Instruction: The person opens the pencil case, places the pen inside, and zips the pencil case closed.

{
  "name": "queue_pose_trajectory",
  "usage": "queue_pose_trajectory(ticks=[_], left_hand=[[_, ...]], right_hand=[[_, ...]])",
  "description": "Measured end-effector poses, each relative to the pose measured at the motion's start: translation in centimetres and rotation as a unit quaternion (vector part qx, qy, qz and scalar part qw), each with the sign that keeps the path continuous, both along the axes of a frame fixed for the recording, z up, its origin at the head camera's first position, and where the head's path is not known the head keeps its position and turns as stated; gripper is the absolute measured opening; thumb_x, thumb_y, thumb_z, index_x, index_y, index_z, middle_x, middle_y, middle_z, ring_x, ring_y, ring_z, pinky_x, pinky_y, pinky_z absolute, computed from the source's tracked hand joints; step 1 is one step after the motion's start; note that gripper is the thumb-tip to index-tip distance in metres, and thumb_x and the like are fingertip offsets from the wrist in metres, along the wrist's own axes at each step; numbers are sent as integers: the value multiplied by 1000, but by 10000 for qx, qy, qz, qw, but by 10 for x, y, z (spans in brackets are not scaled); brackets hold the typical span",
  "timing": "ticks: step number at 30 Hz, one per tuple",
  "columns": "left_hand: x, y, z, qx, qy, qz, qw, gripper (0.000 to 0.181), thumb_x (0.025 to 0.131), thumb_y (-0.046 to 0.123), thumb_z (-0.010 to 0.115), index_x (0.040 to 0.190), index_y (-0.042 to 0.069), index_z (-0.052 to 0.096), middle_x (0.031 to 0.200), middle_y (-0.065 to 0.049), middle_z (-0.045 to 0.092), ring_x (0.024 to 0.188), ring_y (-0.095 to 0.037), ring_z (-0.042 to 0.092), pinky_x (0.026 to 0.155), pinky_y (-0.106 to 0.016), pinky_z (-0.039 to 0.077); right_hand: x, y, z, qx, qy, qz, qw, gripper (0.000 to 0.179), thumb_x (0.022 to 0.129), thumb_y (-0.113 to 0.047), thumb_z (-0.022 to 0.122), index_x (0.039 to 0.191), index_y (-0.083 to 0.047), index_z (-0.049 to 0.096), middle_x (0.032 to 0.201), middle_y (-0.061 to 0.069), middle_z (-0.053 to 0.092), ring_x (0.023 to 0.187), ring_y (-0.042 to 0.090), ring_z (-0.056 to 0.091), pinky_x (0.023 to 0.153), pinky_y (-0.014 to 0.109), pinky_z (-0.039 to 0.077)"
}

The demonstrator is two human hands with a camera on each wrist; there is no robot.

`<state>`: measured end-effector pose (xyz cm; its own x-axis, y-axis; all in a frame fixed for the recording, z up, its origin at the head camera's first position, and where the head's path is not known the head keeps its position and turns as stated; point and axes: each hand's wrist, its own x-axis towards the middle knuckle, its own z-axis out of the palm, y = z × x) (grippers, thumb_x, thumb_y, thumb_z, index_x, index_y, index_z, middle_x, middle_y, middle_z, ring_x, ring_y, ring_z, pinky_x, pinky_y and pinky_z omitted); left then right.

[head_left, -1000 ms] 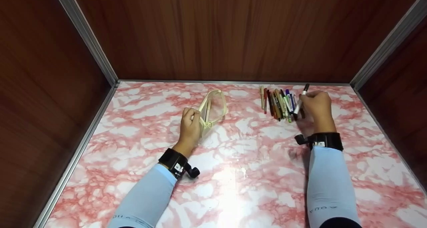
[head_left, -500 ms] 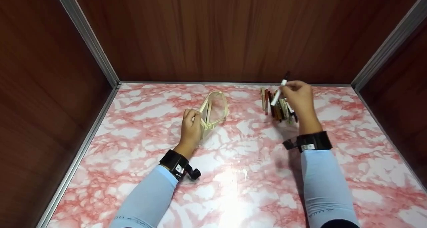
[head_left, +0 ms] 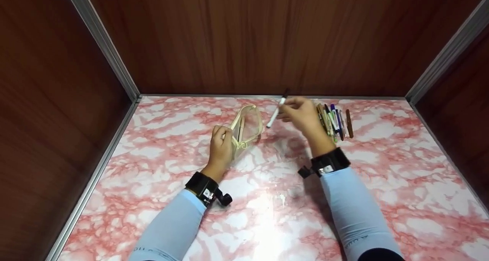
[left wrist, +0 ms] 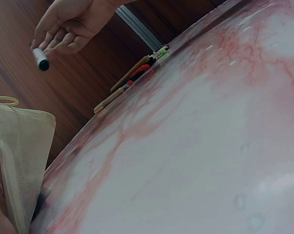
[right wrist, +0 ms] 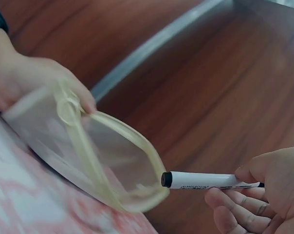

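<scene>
A pale yellow mesh zip pouch (head_left: 250, 133) stands with its mouth spread wide in the head view, and a slim tan pen (head_left: 241, 128) is inside it. My left hand (head_left: 221, 148) grips the pouch's left edge. In my right hand (head_left: 303, 115) a white marker (head_left: 274, 115) with black ends is pinched between thumb and fingers, above the table and just right of the pouch. The right wrist view shows the marker (right wrist: 200, 180) with its black end beside the pouch rim (right wrist: 159, 165). Part of the pouch is hidden behind my left fingers.
Several pens and markers (head_left: 336, 121) lie side by side at the table's back right, partly hidden by my right hand. A brown pen (head_left: 349, 123) lies at their right end. Wooden panels (head_left: 244, 39) enclose the marbled table (head_left: 263, 215) at the back and sides.
My right hand has lifted the white marker from the row of pens and carried it left, close to the pouch. My left hand keeps its grip on the pouch, almost unmoved.
</scene>
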<state>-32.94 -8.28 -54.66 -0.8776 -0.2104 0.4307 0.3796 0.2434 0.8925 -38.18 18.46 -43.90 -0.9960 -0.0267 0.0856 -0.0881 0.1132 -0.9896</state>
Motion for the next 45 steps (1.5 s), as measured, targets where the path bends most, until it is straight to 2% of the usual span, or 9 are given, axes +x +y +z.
queue_pose_trajectory(ticks=[9, 15, 18, 24, 30, 34, 40, 43, 45], left_hand=[[1, 3, -1, -30, 89, -76, 9999, 18, 106, 2, 59, 94, -4, 71, 105, -10, 58, 107, -23, 58, 96, -27, 48], [1, 2, -2, 43, 152, 4, 9999, 18, 106, 2, 60, 93, -4, 70, 104, -9, 57, 105, -21, 56, 96, -27, 48], [1, 1, -2, -5, 121, -14, 9999, 18, 106, 3, 60, 93, -3, 70, 105, -10, 58, 105, -18, 55, 96, -28, 48], [2, 2, 0, -45, 64, -21, 10000, 17, 105, 2, 60, 93, -4, 70, 106, -12, 58, 104, -17, 55, 95, -27, 49], [1, 1, -1, -64, 93, 11, 9999, 17, 106, 3, 59, 95, -5, 70, 105, -11, 58, 102, -18, 56, 92, -26, 48], [2, 0, 0, -122, 137, 38, 9998, 19, 107, 3, 58, 95, -8, 69, 105, -13, 58, 103, -20, 56, 94, -27, 47], [2, -1, 1, -167, 64, 57, 9998, 20, 108, 4, 58, 96, -7, 70, 107, -14, 59, 105, -19, 56, 96, -27, 47], [1, -1, 0, -108, 44, 22, 9999, 20, 108, 2, 58, 97, -10, 70, 107, -14, 59, 105, -19, 56, 96, -27, 47], [1, -1, 0, -77, 52, 10, 10000, 20, 107, 1, 58, 96, -10, 70, 106, -14, 58, 105, -19, 56, 96, -27, 46]], right_hand=[[10, -40, -25, -190, -646, 390, 9970, 8, 102, -7, 77, 106, -1, 74, 87, 4, 82, 74, 16, 82, 78, 37, 71], [14, -52, -39, 111, -842, 491, 9952, 9, 100, -12, 80, 101, -3, 76, 83, 5, 83, 71, 13, 80, 74, 35, 69], [17, -56, -41, 497, -766, 488, 9946, 11, 99, -15, 80, 101, -4, 80, 85, 5, 83, 70, 13, 77, 71, 34, 67], [23, -58, -35, 1507, -436, 829, 9841, 29, 106, -25, 74, 116, 0, 85, 101, 15, 87, 86, 31, 82, 69, 34, 62], [18, -36, -18, 1692, -340, 937, 9805, 31, 108, -23, 72, 125, 2, 79, 112, 19, 85, 95, 35, 84, 79, 38, 66], [10, -12, -9, 2041, -376, 856, 9745, 31, 110, -23, 70, 128, 1, 79, 116, 21, 84, 94, 29, 84, 79, 34, 63], [1, 29, 3, 2244, -165, 234, 9741, 31, 109, -21, 68, 126, 0, 81, 117, 24, 84, 83, 15, 80, 63, 22, 57], [0, 52, 10, 2394, -102, -212, 9706, 33, 109, -24, 66, 128, -3, 82, 122, 23, 83, 91, 19, 80, 65, 24, 56], [-1, 68, 14, 2470, -113, -524, 9675, 37, 109, -27, 66, 132, -2, 80, 129, 24, 80, 103, 26, 77, 79, 28, 58]])
